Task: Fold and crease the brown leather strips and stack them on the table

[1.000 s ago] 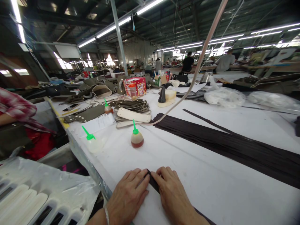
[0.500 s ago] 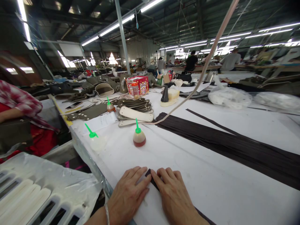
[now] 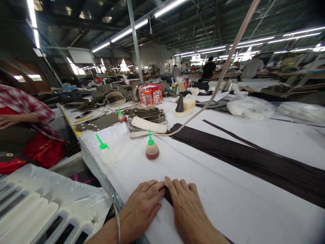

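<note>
A narrow dark strip (image 3: 168, 196) lies on the white table between my hands, its far end at my fingertips. My left hand (image 3: 142, 206), with a bracelet at the wrist, has its thumb and index finger closed on that end. Stretched along the strip's right side, my right hand (image 3: 186, 206) presses down with its fingers extended and its thumb hidden. Much of the strip is covered by the right hand and forearm. Beyond the hands stands a small squeeze bottle (image 3: 152, 153) with a green nozzle and reddish liquid.
A stack of long dark strips (image 3: 228, 149) spans the right side. Another bottle with a green nozzle (image 3: 103, 145) stands left. Pale straps (image 3: 148, 125) lie behind, near a hanging hose (image 3: 218, 81). A plastic-covered rack (image 3: 63, 189) adjoins the table's left edge; a person in a checked sleeve (image 3: 38, 105) sits beyond.
My right index finger has slid forward and straightened past the strip's end. The left hand stays nearly in place. The view shifts slightly, and the neighbouring person's hand has come into sight.
</note>
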`<state>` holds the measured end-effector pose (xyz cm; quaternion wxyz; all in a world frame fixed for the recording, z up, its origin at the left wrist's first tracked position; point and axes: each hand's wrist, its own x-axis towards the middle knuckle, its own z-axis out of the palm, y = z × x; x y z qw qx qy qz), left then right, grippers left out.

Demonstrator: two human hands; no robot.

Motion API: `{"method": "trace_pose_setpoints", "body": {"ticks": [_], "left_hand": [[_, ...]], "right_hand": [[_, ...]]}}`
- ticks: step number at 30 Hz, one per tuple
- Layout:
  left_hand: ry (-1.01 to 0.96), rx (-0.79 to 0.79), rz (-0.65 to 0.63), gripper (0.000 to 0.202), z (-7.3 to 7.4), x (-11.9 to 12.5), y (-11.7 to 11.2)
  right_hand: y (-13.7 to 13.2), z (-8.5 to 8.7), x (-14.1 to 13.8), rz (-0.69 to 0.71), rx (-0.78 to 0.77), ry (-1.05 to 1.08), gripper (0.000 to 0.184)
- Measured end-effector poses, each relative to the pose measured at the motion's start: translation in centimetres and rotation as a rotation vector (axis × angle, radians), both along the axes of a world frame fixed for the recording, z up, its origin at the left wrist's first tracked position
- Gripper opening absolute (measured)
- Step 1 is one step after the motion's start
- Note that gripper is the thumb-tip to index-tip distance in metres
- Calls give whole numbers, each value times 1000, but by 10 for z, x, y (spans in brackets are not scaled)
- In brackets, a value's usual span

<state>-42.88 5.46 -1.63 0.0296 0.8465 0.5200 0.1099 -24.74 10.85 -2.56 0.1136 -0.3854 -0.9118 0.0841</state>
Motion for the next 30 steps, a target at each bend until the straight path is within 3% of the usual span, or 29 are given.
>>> {"method": "trace_pose_setpoints", "body": {"ticks": [4, 9, 19, 30], "left_hand": [[9, -53, -43, 36, 4, -2, 5], [-41, -46, -69, 35, 7, -3, 6], [-56, -93, -79, 39, 9, 4, 14], [-10, -115, -32, 49, 12, 9, 14]], "right_hand": [[2, -8, 6, -38, 27, 61, 51], [3, -12, 15, 38, 14, 119, 36], [0, -11, 30, 173, 161, 154, 34], [-4, -9, 44, 185, 278, 100, 34]]}}
